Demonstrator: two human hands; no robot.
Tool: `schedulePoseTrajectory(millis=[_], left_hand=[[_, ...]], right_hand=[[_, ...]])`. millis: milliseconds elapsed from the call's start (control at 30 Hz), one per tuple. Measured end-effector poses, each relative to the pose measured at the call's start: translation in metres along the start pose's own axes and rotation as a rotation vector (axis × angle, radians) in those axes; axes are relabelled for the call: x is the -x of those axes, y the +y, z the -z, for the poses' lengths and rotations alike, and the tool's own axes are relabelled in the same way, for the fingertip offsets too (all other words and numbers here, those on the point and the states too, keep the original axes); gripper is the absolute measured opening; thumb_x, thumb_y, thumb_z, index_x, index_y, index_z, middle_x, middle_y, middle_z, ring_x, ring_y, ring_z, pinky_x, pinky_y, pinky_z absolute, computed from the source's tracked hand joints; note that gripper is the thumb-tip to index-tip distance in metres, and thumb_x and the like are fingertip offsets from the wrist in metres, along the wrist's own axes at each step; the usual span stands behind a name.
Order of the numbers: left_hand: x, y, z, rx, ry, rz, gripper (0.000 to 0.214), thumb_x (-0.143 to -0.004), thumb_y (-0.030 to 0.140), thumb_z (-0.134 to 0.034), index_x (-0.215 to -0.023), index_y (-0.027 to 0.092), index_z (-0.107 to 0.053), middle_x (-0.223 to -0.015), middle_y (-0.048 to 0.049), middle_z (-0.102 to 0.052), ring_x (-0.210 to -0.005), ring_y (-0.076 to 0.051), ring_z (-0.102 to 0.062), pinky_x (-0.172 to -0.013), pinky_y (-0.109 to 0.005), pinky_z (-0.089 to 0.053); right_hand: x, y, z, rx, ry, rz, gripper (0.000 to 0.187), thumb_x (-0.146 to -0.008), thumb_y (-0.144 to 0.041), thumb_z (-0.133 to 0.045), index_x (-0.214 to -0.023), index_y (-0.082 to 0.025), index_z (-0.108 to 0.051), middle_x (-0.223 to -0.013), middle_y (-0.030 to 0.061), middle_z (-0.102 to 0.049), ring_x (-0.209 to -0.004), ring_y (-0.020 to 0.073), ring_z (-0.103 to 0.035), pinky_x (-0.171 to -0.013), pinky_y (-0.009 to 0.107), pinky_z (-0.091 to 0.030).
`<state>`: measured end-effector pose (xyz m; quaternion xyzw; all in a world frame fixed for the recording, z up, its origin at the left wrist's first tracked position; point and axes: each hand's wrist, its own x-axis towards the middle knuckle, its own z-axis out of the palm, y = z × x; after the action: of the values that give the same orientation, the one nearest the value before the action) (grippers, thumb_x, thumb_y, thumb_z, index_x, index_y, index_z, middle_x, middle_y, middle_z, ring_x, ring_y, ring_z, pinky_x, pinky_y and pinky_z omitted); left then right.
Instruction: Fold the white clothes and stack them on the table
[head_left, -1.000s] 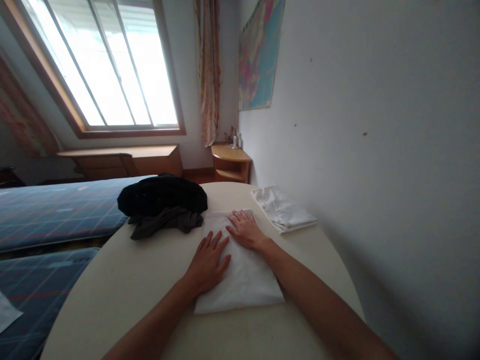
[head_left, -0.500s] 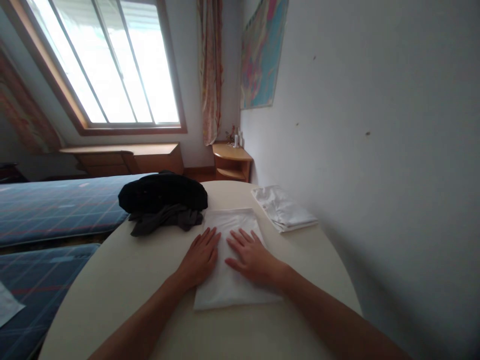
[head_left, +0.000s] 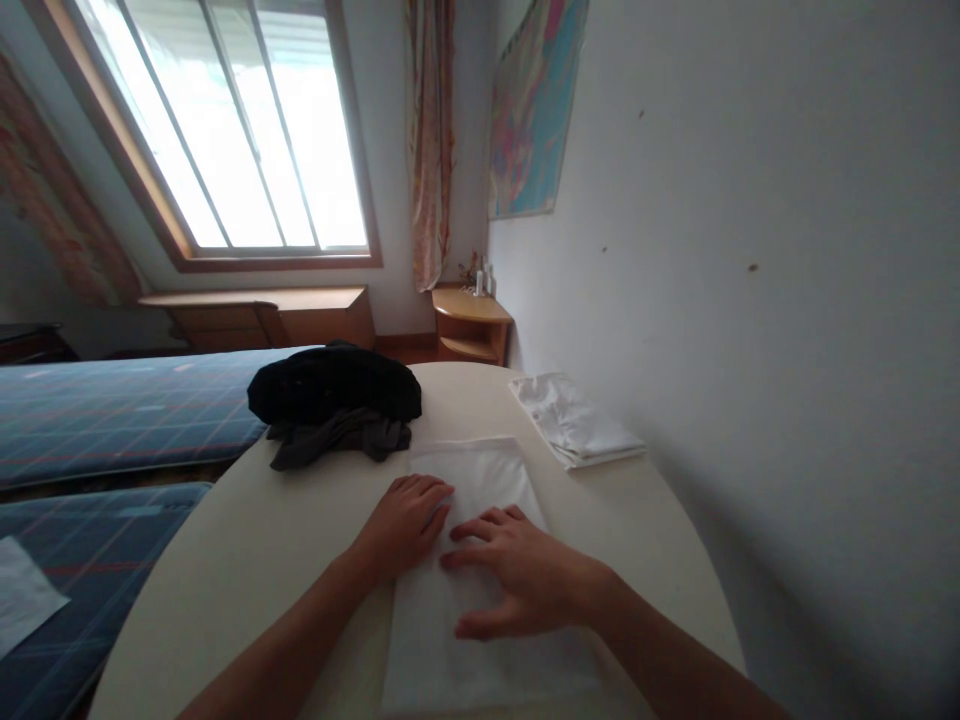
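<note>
A folded white cloth (head_left: 480,480) lies flat on a round beige table (head_left: 255,560) in front of me. My left hand (head_left: 401,525) rests on the cloth's left edge with its fingers curled down onto the fabric. My right hand (head_left: 525,575) hovers over or touches the middle of the cloth, fingers spread and pointing left, holding nothing. Both forearms reach in from the bottom of the view.
A pile of black and grey clothes (head_left: 334,400) sits at the table's far left. A second folded white cloth (head_left: 577,425) lies at the far right by the wall. Blue plaid beds (head_left: 120,410) stand to the left, a corner shelf (head_left: 472,320) behind.
Both hands have slid back toward me along the white cloth. My right hand has turned its fingers leftward, and my left hand's fingers have curled.
</note>
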<state>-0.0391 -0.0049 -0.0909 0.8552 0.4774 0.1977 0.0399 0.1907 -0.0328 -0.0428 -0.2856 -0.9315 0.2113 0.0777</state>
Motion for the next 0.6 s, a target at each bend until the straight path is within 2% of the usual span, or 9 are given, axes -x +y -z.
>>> schedulePoseTrajectory(millis=[67, 133, 200, 267, 300, 367, 433, 533, 600], left_hand=[[-0.001, -0.002, -0.001, -0.009, 0.049, -0.018, 0.036, -0.096, 0.027, -0.044, -0.126, 0.024, -0.064, -0.132, -0.0085, -0.063, -0.123, -0.024, -0.056, -0.111, -0.042, -0.04], [-0.001, -0.006, -0.006, -0.034, 0.067, -0.009, 0.042, -0.096, 0.029, -0.045, -0.137, 0.023, -0.056, -0.149, -0.0091, -0.049, -0.138, -0.026, -0.043, -0.117, -0.045, -0.033], [-0.001, -0.011, -0.011, -0.06, 0.004, 0.036, 0.05, -0.097, 0.034, -0.046, -0.146, 0.024, -0.046, -0.16, -0.0092, -0.033, -0.148, -0.028, -0.027, -0.12, -0.05, -0.026], [0.0, -0.014, -0.014, -0.074, -0.101, 0.089, 0.054, -0.098, 0.038, -0.044, -0.151, 0.025, -0.04, -0.163, -0.0094, -0.026, -0.151, -0.03, -0.02, -0.12, -0.053, -0.023], [0.0, -0.015, -0.014, -0.077, -0.141, 0.106, 0.056, -0.098, 0.04, -0.044, -0.151, 0.026, -0.039, -0.163, -0.0097, -0.025, -0.151, -0.03, -0.019, -0.12, -0.053, -0.023], [0.001, -0.014, -0.011, -0.086, -0.174, 0.108, 0.058, -0.097, 0.043, -0.046, -0.152, 0.026, -0.038, -0.163, -0.0105, -0.025, -0.151, -0.03, -0.02, -0.12, -0.052, -0.023], [0.002, -0.011, -0.005, -0.098, -0.164, 0.09, 0.059, -0.094, 0.044, -0.052, -0.149, 0.024, -0.043, -0.16, -0.0125, -0.031, -0.149, -0.031, -0.025, -0.12, -0.051, -0.024], [0.003, -0.005, 0.005, -0.094, -0.109, 0.05, 0.056, -0.087, 0.042, -0.062, -0.14, 0.024, -0.054, -0.151, -0.0132, -0.046, -0.141, -0.032, -0.04, -0.116, -0.05, -0.031], [0.002, -0.004, 0.008, -0.073, -0.059, 0.033, 0.048, -0.087, 0.038, -0.062, -0.132, 0.022, -0.059, -0.139, -0.0121, -0.058, -0.129, -0.031, -0.051, -0.112, -0.049, -0.037]], right_hand=[[-0.001, 0.005, 0.004, -0.047, 0.02, 0.039, 0.049, -0.088, -0.06, -0.059, -0.13, -0.035, -0.064, -0.125, 0.0051, -0.067, -0.117, 0.0251, -0.06, -0.111, 0.039, -0.034], [-0.005, 0.019, 0.003, -0.025, 0.086, 0.033, 0.049, -0.092, -0.053, -0.058, -0.136, -0.032, -0.059, -0.134, 0.0058, -0.062, -0.126, 0.0235, -0.054, -0.114, 0.037, -0.032], [-0.01, 0.038, -0.002, 0.054, 0.158, -0.046, 0.059, -0.092, -0.051, -0.059, -0.145, -0.029, -0.049, -0.153, 0.0073, -0.043, -0.143, 0.0267, -0.035, -0.119, 0.042, -0.023], [-0.014, 0.056, -0.005, 0.109, 0.169, -0.174, 0.071, -0.092, -0.055, -0.056, -0.153, -0.025, -0.036, -0.162, 0.0097, -0.025, -0.15, 0.031, -0.016, -0.121, 0.049, -0.016], [-0.015, 0.063, -0.007, 0.117, 0.155, -0.24, 0.076, -0.092, -0.058, -0.053, -0.156, -0.023, -0.031, -0.164, 0.0116, -0.02, -0.151, 0.0325, -0.011, -0.121, 0.051, -0.014], [-0.015, 0.072, -0.006, 0.113, 0.105, -0.332, 0.084, -0.091, -0.067, -0.049, -0.157, -0.021, -0.027, -0.164, 0.0143, -0.016, -0.151, 0.0349, -0.007, -0.121, 0.054, -0.012], [-0.014, 0.073, -0.004, 0.113, 0.058, -0.357, 0.089, -0.085, -0.073, -0.052, -0.156, -0.024, -0.03, -0.164, 0.0145, -0.016, -0.151, 0.0369, -0.008, -0.12, 0.057, -0.012], [-0.007, 0.063, 0.003, 0.118, 0.019, -0.349, 0.094, -0.075, -0.077, -0.062, -0.152, -0.031, -0.038, -0.163, 0.013, -0.021, -0.15, 0.0396, -0.013, -0.118, 0.06, -0.013], [-0.002, 0.053, 0.007, 0.116, -0.005, -0.336, 0.093, -0.07, -0.077, -0.068, -0.149, -0.034, -0.044, -0.161, 0.0124, -0.026, -0.148, 0.0407, -0.018, -0.116, 0.061, -0.016]])
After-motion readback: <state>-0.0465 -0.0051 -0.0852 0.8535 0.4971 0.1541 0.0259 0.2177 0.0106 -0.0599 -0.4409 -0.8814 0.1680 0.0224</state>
